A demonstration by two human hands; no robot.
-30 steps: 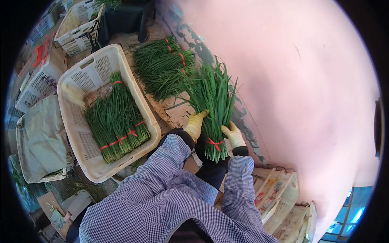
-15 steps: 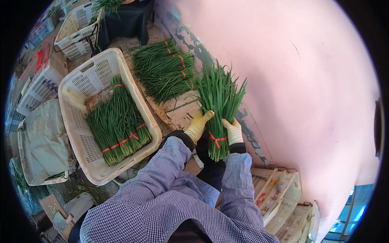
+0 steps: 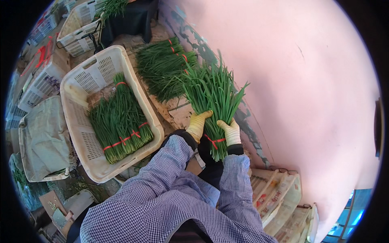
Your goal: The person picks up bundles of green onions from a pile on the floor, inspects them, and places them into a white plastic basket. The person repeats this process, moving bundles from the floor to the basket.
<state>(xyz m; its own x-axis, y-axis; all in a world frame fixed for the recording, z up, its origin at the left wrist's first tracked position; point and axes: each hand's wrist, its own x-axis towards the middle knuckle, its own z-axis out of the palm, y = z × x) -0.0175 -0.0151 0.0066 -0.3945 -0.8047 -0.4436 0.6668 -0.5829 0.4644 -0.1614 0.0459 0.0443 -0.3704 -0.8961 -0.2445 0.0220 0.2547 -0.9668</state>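
A bundle of garlic chives (image 3: 213, 95), tied with a red band near its pale cut ends, stands upright between my gloved hands. My left hand (image 3: 197, 124) wraps its left side just above the band. On the right side my right hand (image 3: 230, 131) grips it, thumb across the front. The green leaves fan out above. To the left, a large white plastic crate (image 3: 75, 99) holds several tied chive bundles (image 3: 121, 125). More tied bundles (image 3: 162, 69) lie beyond my hands, beside the wall.
A pink wall (image 3: 308, 81) with peeling paint at its foot rises on the right. White crates (image 3: 275, 194) stand at the lower right. A cloth-covered crate (image 3: 44, 137) sits far left. Behind the large crate are another crate (image 3: 81, 38) and a black-draped thing (image 3: 129, 20).
The chive bundle has tilted and its leaves have spread wider to the left. Both hands keep hold of it, with my right hand shifted slightly left. The whole view has shifted a little.
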